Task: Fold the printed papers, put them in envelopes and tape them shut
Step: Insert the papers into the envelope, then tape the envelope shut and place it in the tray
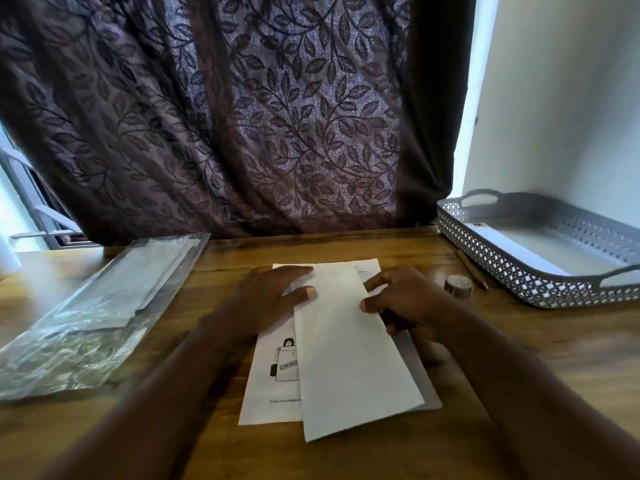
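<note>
While your left hand [273,296] presses straight fingers on its far-left corner, the long plain white paper [346,358] lies near-to-far over the printed white sheet [268,393], right edge pinched by your right hand [401,303].

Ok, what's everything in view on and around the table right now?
table: one, brown wood, under everything
curtain: one, purple leaf print, behind table
packet: one, clear plastic, table's left
printed sheet: one seen, white, centre
long white piece: one, on the sheet; envelope or folded paper, unclear
tape: one roll, pale, right of hands
pen: one, brown, beside tray
tray: one, grey perforated, far right
left hand: one, flat on the papers
right hand: one, at the piece's right edge
</note>
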Tool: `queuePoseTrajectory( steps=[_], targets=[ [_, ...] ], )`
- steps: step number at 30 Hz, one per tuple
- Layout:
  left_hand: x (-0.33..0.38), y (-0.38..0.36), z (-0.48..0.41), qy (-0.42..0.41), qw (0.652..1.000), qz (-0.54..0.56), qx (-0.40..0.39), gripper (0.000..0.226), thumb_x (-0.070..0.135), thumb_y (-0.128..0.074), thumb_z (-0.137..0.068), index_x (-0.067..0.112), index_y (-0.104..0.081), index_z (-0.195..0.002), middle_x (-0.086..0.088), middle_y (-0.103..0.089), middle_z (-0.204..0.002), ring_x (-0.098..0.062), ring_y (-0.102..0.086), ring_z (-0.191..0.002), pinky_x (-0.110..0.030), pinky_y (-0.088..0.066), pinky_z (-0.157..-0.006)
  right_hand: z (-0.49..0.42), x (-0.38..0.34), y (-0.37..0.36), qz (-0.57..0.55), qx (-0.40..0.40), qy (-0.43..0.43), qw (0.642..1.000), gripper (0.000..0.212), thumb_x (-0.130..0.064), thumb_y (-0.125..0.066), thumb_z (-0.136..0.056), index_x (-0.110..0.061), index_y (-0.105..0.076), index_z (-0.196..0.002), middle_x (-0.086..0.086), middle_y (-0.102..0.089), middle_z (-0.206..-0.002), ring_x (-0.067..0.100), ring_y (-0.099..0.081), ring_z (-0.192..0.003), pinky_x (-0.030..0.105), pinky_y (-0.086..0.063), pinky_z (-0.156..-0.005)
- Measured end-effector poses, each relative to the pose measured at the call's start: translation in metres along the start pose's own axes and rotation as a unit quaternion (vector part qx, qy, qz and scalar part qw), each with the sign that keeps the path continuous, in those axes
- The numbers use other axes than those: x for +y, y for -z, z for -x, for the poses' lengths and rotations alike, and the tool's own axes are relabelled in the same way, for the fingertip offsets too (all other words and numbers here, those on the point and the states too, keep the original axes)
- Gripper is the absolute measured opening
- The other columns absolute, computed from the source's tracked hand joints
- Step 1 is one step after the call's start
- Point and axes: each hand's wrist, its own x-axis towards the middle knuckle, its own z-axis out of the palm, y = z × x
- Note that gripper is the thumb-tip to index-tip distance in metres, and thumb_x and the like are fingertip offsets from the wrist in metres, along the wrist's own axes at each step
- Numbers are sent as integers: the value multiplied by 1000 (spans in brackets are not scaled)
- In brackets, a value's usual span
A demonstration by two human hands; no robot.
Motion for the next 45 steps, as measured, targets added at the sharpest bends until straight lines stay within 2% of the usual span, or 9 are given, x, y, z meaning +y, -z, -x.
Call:
queuePoseTrajectory(
  steps=[2,6,12,16,23,26,29,33,45],
  targets=[
    [5,-7,-5,-10,998,-35,-48,60,64,-37,-96,38,-35,-151,13,-32,-159,-11,-35,-142,-45,-17,-121,-5,3,-3,105,41,37,993,28,-13,-80,-84,-10,-69,-109,11,-71,-81,16,-65,-52,22,-49,-45],
    [9,-14,-8,-24,994,-90,-66,65,67,-34,-95,36,-31,-152,12,-27,-161,-11,-27,-146,-44,-11,-120,-19,14,-10,337,159,176,911,34,-27,-70,-89,-19,-70,-121,0,-69,-121,17,-63,-106,23,-44,-79],
    [13,-14,-6,-38,989,-131,-54,64,68,-30,-96,37,-30,-152,12,-28,-161,-11,-27,-146,-42,-13,-118,-38,12,-26,444,10,189,876,52,-42,-33,-107,-28,-27,-157,-4,-15,-167,18,-12,-154,46,-12,-124],
    [7,-13,-7,-40,988,-134,-63,83,83,-14,-83,39,-29,-152,13,-27,-161,-11,-27,-146,-43,-15,-118,-46,16,-32,497,-22,143,856,61,-54,-18,-106,-29,-9,-160,-7,-3,-169,18,1,-155,58,4,-122],
    [7,-20,-6,-45,983,-168,-60,92,82,8,-77,40,-14,-155,10,-1,-167,-15,-3,-153,-52,-8,-123,-47,23,-27,480,1,163,862,60,-53,-23,-106,-28,-16,-159,-3,-13,-168,20,-8,-155,58,1,-122],
    [12,-16,-2,-91,975,-202,28,77,72,0,-89,38,-30,-152,8,-24,-163,-16,-24,-149,-54,-12,-121,-36,19,-6,364,90,240,895,42,-33,-41,-106,-23,-49,-146,3,-52,-150,24,-47,-137,42,-29,-115],
    [22,-18,0,-154,956,-231,94,62,63,-21,-93,34,-58,-134,3,-54,-145,-21,-50,-133,-57,-30,-112,-20,25,32,324,211,266,883,28,-19,-56,-97,-20,-71,-120,2,-74,-115,21,-67,-99,27,-48,-81],
    [41,-25,3,-196,947,-222,120,41,53,-49,-88,35,-68,-120,4,-61,-136,-22,-57,-126,-51,-35,-109,2,48,82,360,270,251,857,38,-14,-69,-82,-20,-71,-119,4,-67,-121,25,-63,-103,28,-45,-79],
    [60,-27,5,-170,979,-81,80,40,52,-46,-93,38,-63,-128,14,-51,-143,-11,-40,-134,-40,-38,-108,9,75,103,358,182,144,904,66,-30,-72,-88,-23,-45,-148,9,-60,-138,27,-58,-123,35,-45,-98]
  ],
)
